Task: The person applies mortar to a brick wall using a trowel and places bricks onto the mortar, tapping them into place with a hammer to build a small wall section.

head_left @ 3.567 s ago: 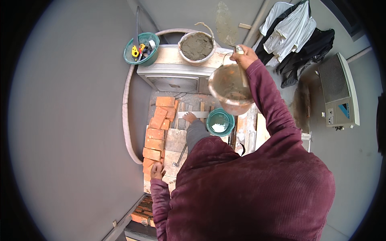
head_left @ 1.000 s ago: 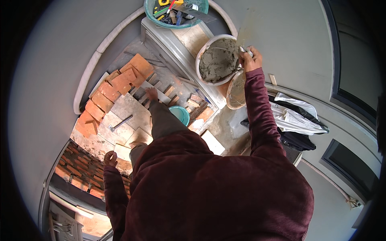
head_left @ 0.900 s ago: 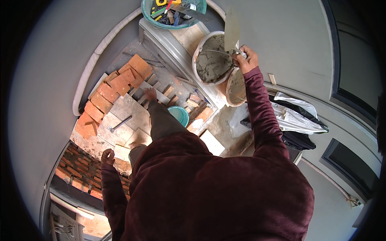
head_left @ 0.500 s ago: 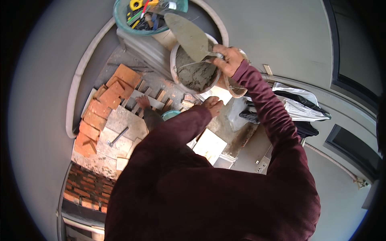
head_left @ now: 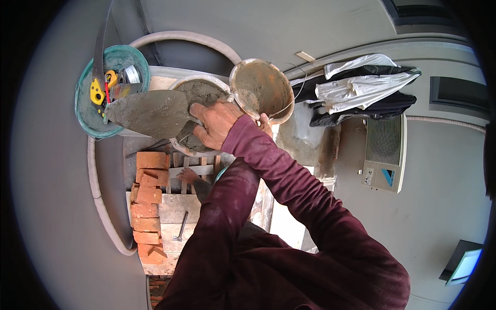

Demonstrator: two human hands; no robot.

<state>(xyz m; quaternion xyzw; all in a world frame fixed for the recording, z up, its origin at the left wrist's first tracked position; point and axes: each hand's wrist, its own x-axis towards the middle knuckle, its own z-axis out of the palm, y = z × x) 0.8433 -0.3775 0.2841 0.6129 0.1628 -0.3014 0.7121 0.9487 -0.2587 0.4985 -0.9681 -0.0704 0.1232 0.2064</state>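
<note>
My right hand (head_left: 219,123) is closed around the handle of a pointed brick trowel (head_left: 150,112), its blade smeared with grey mortar and pointing left. The trowel is over a bucket (head_left: 194,147) of wet grey mortar, which the blade and hand partly cover. Just right of it is a second, mortar-stained bucket (head_left: 262,88), its mouth facing me and nearly all its contents out, with residue on the walls. My left hand (head_left: 265,125) grips this bucket's near rim, partly hidden behind my right forearm.
A teal basin (head_left: 82,98) of tools stands at the far left. Below are stacked orange bricks (head_left: 146,211), a hammer (head_left: 181,227) on boards and a bare foot (head_left: 187,175) on slats. Clothes (head_left: 356,90) and an air-conditioner unit (head_left: 383,154) are at the right.
The view has turned. My right hand has swung the trowel left and lower, its blade now nearly level. My left hand has moved to the second bucket's rim, and that bucket's mouth now shows.
</note>
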